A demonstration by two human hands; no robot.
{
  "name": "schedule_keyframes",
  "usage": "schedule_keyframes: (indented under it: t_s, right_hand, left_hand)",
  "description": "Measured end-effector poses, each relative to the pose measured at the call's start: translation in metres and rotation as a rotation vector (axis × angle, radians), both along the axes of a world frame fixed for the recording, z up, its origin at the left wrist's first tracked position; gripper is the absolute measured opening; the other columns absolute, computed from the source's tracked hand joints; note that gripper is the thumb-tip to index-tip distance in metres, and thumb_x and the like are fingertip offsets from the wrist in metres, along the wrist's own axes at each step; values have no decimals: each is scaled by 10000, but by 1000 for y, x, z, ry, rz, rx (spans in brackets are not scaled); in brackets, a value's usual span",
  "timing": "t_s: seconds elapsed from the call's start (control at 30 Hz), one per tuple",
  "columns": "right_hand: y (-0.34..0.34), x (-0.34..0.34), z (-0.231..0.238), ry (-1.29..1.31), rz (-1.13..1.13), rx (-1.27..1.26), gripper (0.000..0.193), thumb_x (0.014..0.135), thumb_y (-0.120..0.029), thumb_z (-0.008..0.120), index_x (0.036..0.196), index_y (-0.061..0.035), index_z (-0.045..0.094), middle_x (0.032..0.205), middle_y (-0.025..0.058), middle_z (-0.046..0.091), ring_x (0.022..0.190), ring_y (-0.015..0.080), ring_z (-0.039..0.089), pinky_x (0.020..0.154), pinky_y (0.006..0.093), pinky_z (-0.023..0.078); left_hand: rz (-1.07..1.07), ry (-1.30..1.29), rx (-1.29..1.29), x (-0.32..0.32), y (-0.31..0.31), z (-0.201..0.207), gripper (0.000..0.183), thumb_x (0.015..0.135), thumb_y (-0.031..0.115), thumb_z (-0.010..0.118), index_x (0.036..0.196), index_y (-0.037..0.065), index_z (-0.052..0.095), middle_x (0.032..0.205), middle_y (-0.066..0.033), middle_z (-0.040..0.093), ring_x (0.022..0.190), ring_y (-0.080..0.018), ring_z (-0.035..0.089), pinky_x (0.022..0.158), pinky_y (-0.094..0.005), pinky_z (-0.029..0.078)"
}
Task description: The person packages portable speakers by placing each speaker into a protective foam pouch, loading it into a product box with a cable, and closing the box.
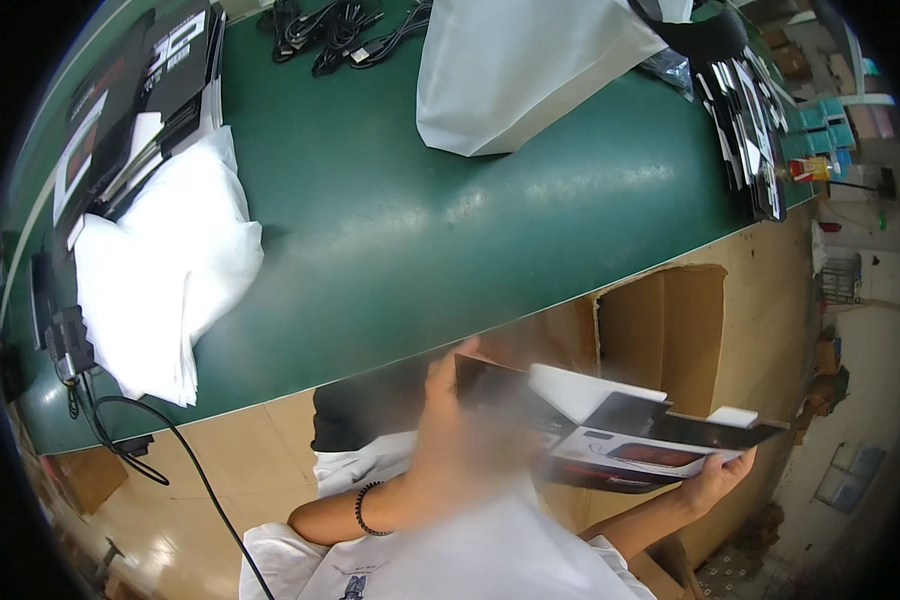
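An unfolded printed carton (625, 450), black and white with loose flaps, is held in front of my body just off the table's near edge. My left hand (444, 392) grips its left end; a blurred patch hides part of that hand and of the carton. My right hand (715, 483) pinches the lower edge near the right end, thumb on the printed face. White flaps stick out along the carton's upper side.
Flat black cartons (135, 95) and folded white bags (160, 260) lie at the table's left. Coiled black cables (335, 30) and a large white bag (530, 75) are at the back. More flat cartons (745, 125) stand at the right. An open cardboard box (670, 325) sits below the table (390, 240).
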State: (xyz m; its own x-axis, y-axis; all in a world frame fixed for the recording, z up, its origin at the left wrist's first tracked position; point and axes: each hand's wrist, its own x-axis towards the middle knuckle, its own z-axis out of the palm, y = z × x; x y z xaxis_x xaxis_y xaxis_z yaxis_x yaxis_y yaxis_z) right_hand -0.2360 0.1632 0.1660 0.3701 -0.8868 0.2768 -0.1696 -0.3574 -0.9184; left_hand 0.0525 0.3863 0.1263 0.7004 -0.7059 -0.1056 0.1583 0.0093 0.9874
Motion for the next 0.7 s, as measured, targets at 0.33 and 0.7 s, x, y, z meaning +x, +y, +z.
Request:
schedule_keyframes:
  t_s: [0.33,0.7]
  right_hand:
    - [32,61,21,198,126,-9,1000,925,-781,492,1518,14,360,1359,301,589,1198,385,643,1016,524,527]
    - [39,55,-7,207,-15,-94,1161,819,-725,661,1619,-11,216,1610,354,290,1447,448,427,1108,578,464]
  left_hand:
    - [58,21,-8,-10,-15,-13,1177,788,257,870,1619,25,71,1467,-206,377,1353,-337,407,1144,-486,329]
    - [-224,56,-612,-16,-19,-22,1548,642,887,735,1632,69,-130,1673,-371,7,1583,-452,61,1248,-560,54]
